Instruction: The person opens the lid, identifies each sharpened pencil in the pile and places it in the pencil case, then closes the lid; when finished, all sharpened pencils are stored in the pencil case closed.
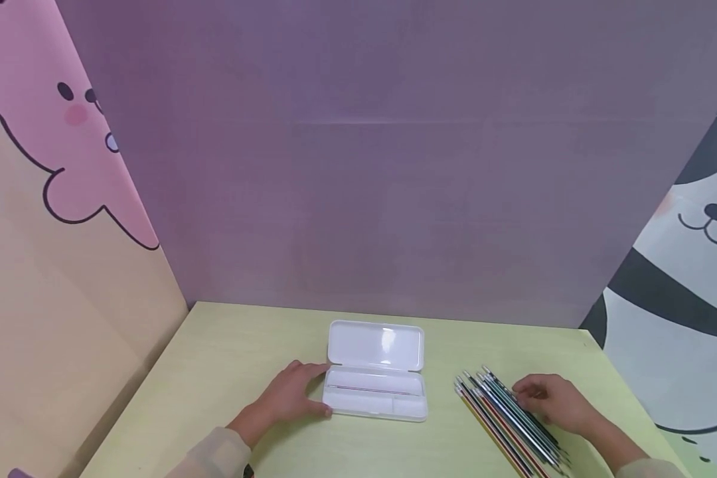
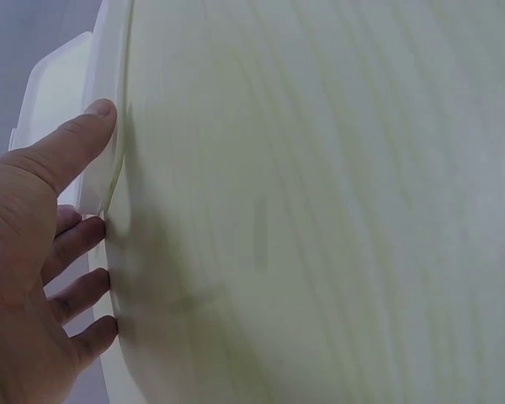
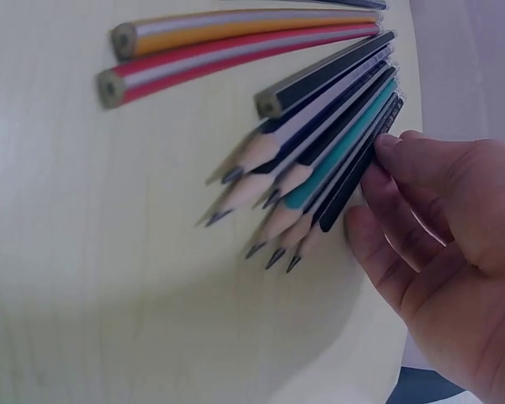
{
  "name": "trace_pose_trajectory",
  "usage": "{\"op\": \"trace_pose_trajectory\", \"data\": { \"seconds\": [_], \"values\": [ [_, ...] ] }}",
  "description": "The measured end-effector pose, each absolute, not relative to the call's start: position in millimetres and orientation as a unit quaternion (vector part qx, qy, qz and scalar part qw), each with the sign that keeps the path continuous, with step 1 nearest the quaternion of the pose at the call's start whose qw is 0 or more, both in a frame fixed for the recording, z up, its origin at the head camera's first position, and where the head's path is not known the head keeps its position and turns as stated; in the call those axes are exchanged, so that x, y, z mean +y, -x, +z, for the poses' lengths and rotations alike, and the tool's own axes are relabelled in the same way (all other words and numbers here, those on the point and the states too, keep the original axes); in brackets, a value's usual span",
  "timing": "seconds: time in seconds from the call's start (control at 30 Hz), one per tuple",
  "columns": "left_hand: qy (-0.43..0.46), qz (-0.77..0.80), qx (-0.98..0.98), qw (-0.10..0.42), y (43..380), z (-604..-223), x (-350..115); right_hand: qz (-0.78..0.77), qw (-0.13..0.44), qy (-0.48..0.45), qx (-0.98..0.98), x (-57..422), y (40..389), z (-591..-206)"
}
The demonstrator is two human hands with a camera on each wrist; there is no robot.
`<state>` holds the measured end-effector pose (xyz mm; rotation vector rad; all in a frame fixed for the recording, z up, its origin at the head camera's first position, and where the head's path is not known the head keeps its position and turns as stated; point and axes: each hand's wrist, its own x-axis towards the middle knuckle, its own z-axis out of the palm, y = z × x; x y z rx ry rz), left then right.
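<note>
A white plastic pencil case (image 1: 374, 405) lies with its lid (image 1: 375, 345) tipped back, and a slim red-and-white stick (image 1: 373, 390) is inside. My left hand (image 1: 293, 393) holds the case's left end, thumb at the front corner and forefinger at the hinge side. To the right, a fanned bundle of pencils (image 1: 502, 421) rests on the table, some sharpened and some with blunt ends. My right hand (image 1: 552, 401) is at the bundle's right side. In the right wrist view, its thumb and forefinger pinch the outermost black pencil (image 3: 353, 181).
The pale wood-grain table (image 1: 239, 338) ends at a purple-grey back panel (image 1: 382, 199). Cartoon-printed walls flank it, a pink figure (image 1: 78, 153) on the left and a panda (image 1: 681, 318) on the right. Orange (image 3: 236, 32) and red (image 3: 236, 63) pencils lie apart from the darker ones.
</note>
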<state>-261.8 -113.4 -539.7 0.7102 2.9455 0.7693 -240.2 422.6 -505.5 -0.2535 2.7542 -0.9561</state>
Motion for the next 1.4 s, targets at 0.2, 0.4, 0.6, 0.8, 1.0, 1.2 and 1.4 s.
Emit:
{"op": "trace_pose_trajectory", "data": {
  "seconds": [0.2,0.4,0.6,0.8,1.0,1.2,1.4],
  "values": [
    [-0.226,0.247,0.942,0.012,261.3,-538.4,-113.3,-0.287,0.093,0.09,0.949,425.8,242.2,-507.0],
    [-0.227,0.243,0.943,0.016,262.1,-539.1,-113.0,-0.253,0.089,0.093,0.959,423.3,244.0,-504.1],
    [-0.232,0.24,0.943,0.011,261.5,-538.2,-113.1,-0.224,0.063,0.102,0.967,422.6,246.8,-506.5],
    [-0.235,0.236,0.943,0.01,260.6,-537.2,-113.1,-0.219,0.062,0.11,0.967,422.7,248.7,-505.5],
    [-0.237,0.236,0.942,0.009,260.3,-537.3,-113.9,-0.26,0.062,0.13,0.955,407.9,251.0,-486.6],
    [-0.24,0.246,0.939,0.009,261.3,-538.6,-115.2,-0.3,0.07,0.166,0.937,375.8,258.0,-466.7],
    [-0.236,0.261,0.936,0.005,261.3,-538.5,-114.5,-0.285,0.056,0.198,0.936,332.9,273.2,-457.4]
  ]
}}
